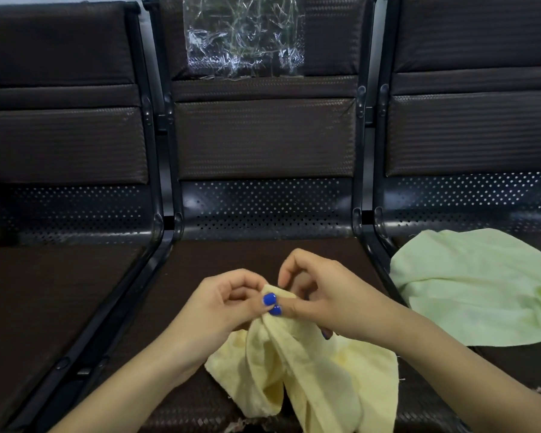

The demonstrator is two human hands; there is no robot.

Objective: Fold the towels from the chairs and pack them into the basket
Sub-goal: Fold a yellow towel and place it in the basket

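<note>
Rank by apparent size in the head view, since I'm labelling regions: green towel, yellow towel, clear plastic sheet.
1-2. Green towel and yellow towel: look alike; both cut off by the frame, the yellow nearer.
3. Clear plastic sheet: smallest, farthest.

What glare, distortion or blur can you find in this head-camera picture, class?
Head view: glare streaks the crumpled clear plastic on the middle chair back; wide-angle distortion bows the chair frames outward; lighting is dim and even; the hands pinching the yellow towel look sharp.
</note>
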